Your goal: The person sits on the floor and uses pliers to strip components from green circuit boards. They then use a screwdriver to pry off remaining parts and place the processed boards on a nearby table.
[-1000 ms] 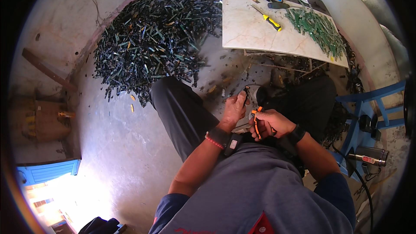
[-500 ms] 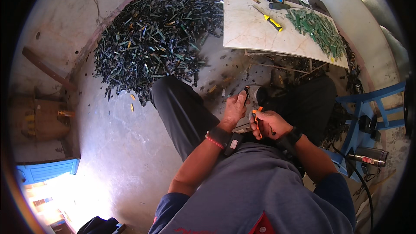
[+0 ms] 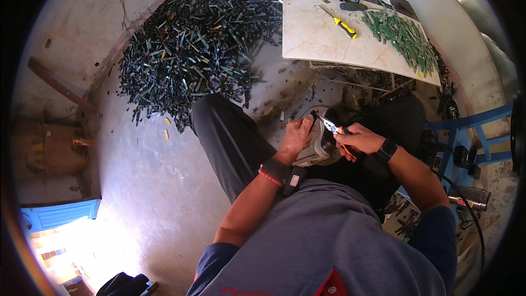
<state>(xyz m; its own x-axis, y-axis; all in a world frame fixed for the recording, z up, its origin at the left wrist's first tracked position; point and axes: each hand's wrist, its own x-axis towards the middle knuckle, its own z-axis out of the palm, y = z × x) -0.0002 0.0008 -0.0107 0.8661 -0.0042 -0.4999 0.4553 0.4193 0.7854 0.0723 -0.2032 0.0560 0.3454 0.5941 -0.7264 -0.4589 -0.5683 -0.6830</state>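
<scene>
In front of my lap, my left hand (image 3: pixel 298 134) is closed on a small dark strip (image 3: pixel 314 114) that pokes up past its fingertips. Most of that piece is hidden by the fingers. My right hand (image 3: pixel 359 139) grips a pair of pliers (image 3: pixel 332 127) with orange and black handles. Their metal jaws point left and up, with the tips close to the top of the strip. Whether the jaws touch it is too small to tell. Below the hands, between my legs, sits a grey object (image 3: pixel 318 151), partly covered.
A large heap of dark strips (image 3: pixel 192 49) spreads over the floor ahead and left. On a pale board (image 3: pixel 312 38) lie a yellow-handled screwdriver (image 3: pixel 345 27) and a pile of green strips (image 3: pixel 402 38). A blue stool (image 3: pixel 490 118) and metal flask (image 3: pixel 478 199) are at right.
My right hand has moved right and slightly up, and the pliers have swung so their jaws reach the strip's tip. My left hand has hardly moved.
</scene>
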